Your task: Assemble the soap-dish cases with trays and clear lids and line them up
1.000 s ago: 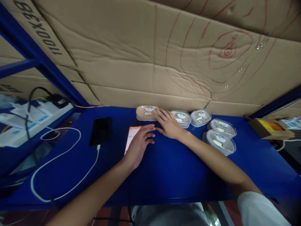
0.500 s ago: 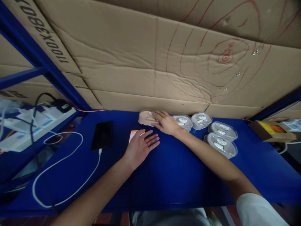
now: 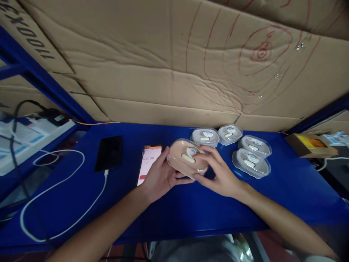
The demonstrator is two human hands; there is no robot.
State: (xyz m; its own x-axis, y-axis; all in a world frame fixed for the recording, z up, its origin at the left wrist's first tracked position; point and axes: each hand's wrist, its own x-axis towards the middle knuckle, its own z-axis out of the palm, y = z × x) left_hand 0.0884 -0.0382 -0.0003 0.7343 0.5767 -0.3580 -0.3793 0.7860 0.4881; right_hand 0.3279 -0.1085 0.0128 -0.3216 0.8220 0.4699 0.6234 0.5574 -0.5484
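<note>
Both my hands hold a beige oval case (image 3: 183,163) with a clear lid, lifted a little above the blue table (image 3: 191,203) at its middle. My left hand (image 3: 159,178) grips its left edge from below, fingers curled. My right hand (image 3: 219,174) clasps its right side, fingertips on the lid beside a round sticker and a small white capsule. A phone with a lit pink-and-white screen (image 3: 148,163) lies just left of my left hand.
Several white oval cases with clear lids (image 3: 251,160) sit at the back right. A dark phone (image 3: 108,153) lies to the left with a white cable (image 3: 54,218) looping off. Cardboard (image 3: 174,72) walls the back. An open carton (image 3: 311,145) stands far right.
My right hand pulled the beige case from the back of the table toward me. My left hand left the lit phone and took the case's left side.
</note>
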